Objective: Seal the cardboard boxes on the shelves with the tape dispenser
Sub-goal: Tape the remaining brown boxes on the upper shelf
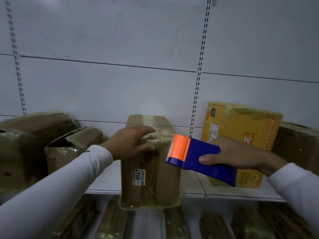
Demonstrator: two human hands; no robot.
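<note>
Person, head view. Two arms in long white sleeves: left sleeve [57, 183], right sleeve [296, 188], smooth plain fabric, no print or logo visible. Each ends in a close-fitting cuff at the wrist. Left hand [131, 145] and right hand [234, 155] bare: no gloves, rings or watch showing.

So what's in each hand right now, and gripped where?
Right hand grips the tape dispenser by its blue body. Left hand holds nothing; it rests on the brown box.
</note>
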